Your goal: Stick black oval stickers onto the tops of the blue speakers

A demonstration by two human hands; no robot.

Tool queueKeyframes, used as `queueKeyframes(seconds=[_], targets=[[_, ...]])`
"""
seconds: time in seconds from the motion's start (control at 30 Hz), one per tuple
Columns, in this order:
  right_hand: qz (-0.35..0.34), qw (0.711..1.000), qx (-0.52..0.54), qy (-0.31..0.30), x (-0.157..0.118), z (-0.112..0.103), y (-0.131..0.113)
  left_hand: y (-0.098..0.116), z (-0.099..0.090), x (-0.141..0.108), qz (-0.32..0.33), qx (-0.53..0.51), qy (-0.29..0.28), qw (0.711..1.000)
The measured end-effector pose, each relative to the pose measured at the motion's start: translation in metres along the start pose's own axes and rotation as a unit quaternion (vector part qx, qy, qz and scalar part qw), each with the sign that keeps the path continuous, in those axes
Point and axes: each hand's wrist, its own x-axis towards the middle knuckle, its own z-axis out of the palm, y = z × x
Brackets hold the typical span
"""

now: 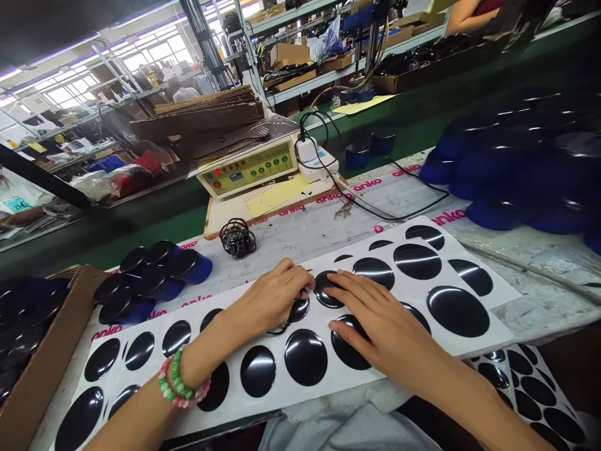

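A long white sheet [413,329] with rows of glossy black discs lies across the table, over other such sheets at the right. My left hand [279,291], with green and pink bead bracelets at the wrist, is closed over the sheet's middle, its fingertips pinched beside a disc; what they hold is too small to make out. Just right of it, my right hand [370,310] rests with its fingers spread, fingertips on a black disc [328,289] and thumb over another disc below.
Dark blue cups stand at the left [154,275] and are piled at the right [526,169]. A cardboard box [61,338] holds more at far left. Behind are a cable bundle [238,238], a control box [248,172] and a white adapter [317,160] with cords.
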Motion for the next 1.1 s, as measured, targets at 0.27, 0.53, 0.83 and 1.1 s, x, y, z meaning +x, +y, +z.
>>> queueKeyframes(seconds=[0.27,0.53,0.83,1.1], targets=[[0.009,1.000,-0.001,0.001,0.002,0.000,-0.002,-0.007,0.009,-0.016,0.043,0.000,0.036,0.998],[0.010,1.000,-0.003,0.000,0.002,0.000,-0.003,-0.007,0.006,-0.030,0.033,-0.036,0.080,0.996],[-0.006,1.000,-0.012,0.017,0.003,0.000,-0.003,-0.004,0.002,-0.023,0.031,-0.015,0.037,0.999],[0.002,1.000,-0.006,0.001,0.002,0.002,-0.004,-0.011,0.010,-0.031,0.070,-0.048,0.072,0.994]])
